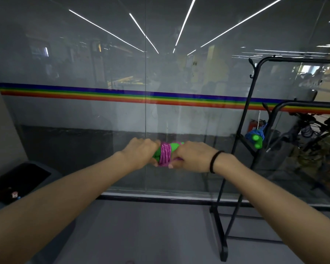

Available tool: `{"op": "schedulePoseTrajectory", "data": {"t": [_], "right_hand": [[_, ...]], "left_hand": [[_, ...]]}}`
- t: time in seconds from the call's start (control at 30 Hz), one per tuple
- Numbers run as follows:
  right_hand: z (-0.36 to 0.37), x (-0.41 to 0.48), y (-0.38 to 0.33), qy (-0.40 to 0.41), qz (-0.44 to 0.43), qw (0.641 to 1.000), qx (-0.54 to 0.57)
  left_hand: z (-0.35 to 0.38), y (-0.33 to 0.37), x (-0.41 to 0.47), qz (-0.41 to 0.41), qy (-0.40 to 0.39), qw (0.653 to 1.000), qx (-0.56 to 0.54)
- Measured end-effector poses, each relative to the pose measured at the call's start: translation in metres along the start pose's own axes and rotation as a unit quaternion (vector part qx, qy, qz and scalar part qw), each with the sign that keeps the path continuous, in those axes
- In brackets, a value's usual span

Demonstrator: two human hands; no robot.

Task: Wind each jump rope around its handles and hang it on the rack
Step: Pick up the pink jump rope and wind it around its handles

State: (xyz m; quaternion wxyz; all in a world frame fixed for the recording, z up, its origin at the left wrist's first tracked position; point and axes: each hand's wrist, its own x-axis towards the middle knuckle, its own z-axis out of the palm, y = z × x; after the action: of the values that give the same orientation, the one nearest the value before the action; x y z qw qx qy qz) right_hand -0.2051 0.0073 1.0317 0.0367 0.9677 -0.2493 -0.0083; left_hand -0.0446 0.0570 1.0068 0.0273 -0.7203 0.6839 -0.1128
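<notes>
Pink rope (165, 155) round green handles (174, 146), ends tight inside curled hands, left hand (139, 151) and right hand (193, 157)

Glass wall (84, 63) fills the view, vertical seam approx. centre. Rainbow stripe (103, 94) runs across it at mid-height, L to R. Long white light strips (103, 29) show in the glass up top, fanning toward the middle. Dim office interior behind, blurred. Black base rail (151, 200) along the glass bottom. Grey floor (151, 235) below. Dark bin (19, 180) at lower L, by a pale wall (0, 130). Bike (316, 130) behind glass at R.
</notes>
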Motion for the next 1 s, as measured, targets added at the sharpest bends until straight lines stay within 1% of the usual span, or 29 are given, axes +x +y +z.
{"op": "schedulePoseTrajectory", "data": {"t": [0.03, 0.1, 0.13, 0.2, 0.27, 0.33, 0.37, 0.43, 0.5, 0.53, 0.57, 0.6, 0.63, 0.67, 0.73, 0.77, 0.8, 0.87, 0.93, 1.0], "right_hand": [[-0.009, 0.001, 0.002, -0.004, -0.016, 1.0, -0.002], [-0.024, 0.006, 0.009, 0.0, -0.057, 0.998, 0.014], [-0.03, 0.009, 0.014, 0.002, -0.076, 0.996, 0.036], [-0.034, 0.018, 0.026, 0.004, -0.092, 0.988, 0.12], [-0.033, 0.023, 0.037, 0.02, -0.088, 0.968, 0.233], [-0.026, 0.023, 0.045, 0.036, -0.074, 0.936, 0.342], [-0.017, 0.023, 0.048, 0.048, -0.061, 0.916, 0.393], [0.0, 0.021, 0.05, 0.09, -0.038, 0.873, 0.478], [0.021, 0.023, 0.045, 0.139, -0.058, 0.852, 0.501], [0.028, 0.025, 0.043, 0.133, -0.039, 0.85, 0.508], [0.032, 0.025, 0.039, 0.113, 0.004, 0.844, 0.524], [0.035, 0.025, 0.037, 0.106, 0.024, 0.863, 0.494], [0.038, 0.026, 0.037, 0.101, 0.037, 0.875, 0.472], [0.038, 0.025, 0.033, 0.098, 0.043, 0.896, 0.432], [0.037, 0.022, 0.028, 0.091, 0.028, 0.945, 0.312], [0.034, 0.019, 0.023, 0.08, 0.036, 0.966, 0.243], [0.032, 0.017, 0.017, 0.06, 0.05, 0.979, 0.19], [0.028, 0.014, 0.002, 0.031, 0.073, 0.994, 0.07], [0.025, 0.009, -0.009, 0.02, 0.047, 0.997, -0.051], [0.02, 0.005, -0.016, 0.007, 0.014, 0.991, -0.132]], "left_hand": [[-0.002, -0.001, -0.001, 0.023, -0.011, 1.0, 0.017], [-0.007, -0.003, -0.005, 0.08, -0.032, 0.996, 0.011], [-0.009, -0.003, -0.006, 0.114, -0.037, 0.993, 0.003], [-0.011, -0.004, -0.01, 0.175, -0.018, 0.984, -0.022], [-0.011, -0.004, -0.015, 0.199, 0.021, 0.975, -0.094], [-0.008, -0.006, -0.02, 0.199, 0.063, 0.952, -0.225], [-0.006, -0.005, -0.023, 0.193, 0.077, 0.93, -0.303], [-0.003, -0.002, -0.027, 0.171, 0.106, 0.873, -0.444], [-0.001, 0.002, -0.028, 0.112, 0.137, 0.823, -0.539], [0.0, 0.003, -0.026, 0.07, 0.148, 0.802, -0.574], [0.0, 0.003, -0.024, 0.024, 0.156, 0.783, -0.602], [0.001, 0.001, -0.022, -0.021, 0.159, 0.767, -0.622], [0.002, -0.002, -0.019, -0.063, 0.158, 0.759, -0.628], [0.004, -0.005, -0.017, -0.096, 0.158, 0.769, -0.612], [0.009, -0.011, -0.014, -0.139, 0.158, 0.815, -0.54], [0.012, -0.014, -0.013, -0.156, 0.155, 0.837, -0.5], [0.014, -0.016, -0.011, -0.167, 0.15, 0.857, -0.463], [0.016, -0.016, -0.01, -0.167, 0.125, 0.9, -0.383], [0.015, -0.01, -0.01, -0.158, 0.092, 0.943, -0.279], [0.013, -0.003, -0.009, -0.135, 0.059, 0.976, -0.161]]}}
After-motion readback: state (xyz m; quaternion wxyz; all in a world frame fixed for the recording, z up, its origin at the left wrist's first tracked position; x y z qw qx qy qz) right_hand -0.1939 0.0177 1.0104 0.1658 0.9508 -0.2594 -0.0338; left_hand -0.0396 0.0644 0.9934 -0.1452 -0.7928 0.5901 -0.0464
